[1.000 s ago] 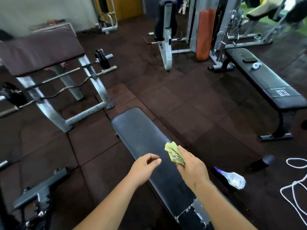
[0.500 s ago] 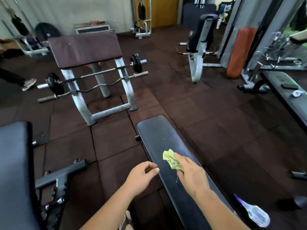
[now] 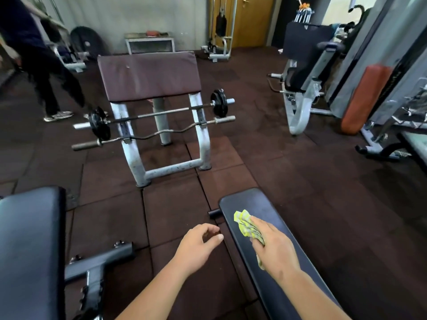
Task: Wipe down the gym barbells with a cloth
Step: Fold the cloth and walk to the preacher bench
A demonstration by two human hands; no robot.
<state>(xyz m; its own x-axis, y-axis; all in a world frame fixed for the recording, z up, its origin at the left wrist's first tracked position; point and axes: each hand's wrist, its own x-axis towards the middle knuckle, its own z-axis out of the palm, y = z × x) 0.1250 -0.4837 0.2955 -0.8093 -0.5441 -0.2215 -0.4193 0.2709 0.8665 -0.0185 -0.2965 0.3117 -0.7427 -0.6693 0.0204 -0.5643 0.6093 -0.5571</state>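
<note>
Gripping cloth (image 3: 248,226), right hand (image 3: 275,248) half-covers it

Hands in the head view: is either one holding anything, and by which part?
The right hand holds the yellow-green cloth, bunched in the fingers, its front part sticking out ahead of them over the black bench. The left hand holds nothing, fingers loosely curled.
</note>
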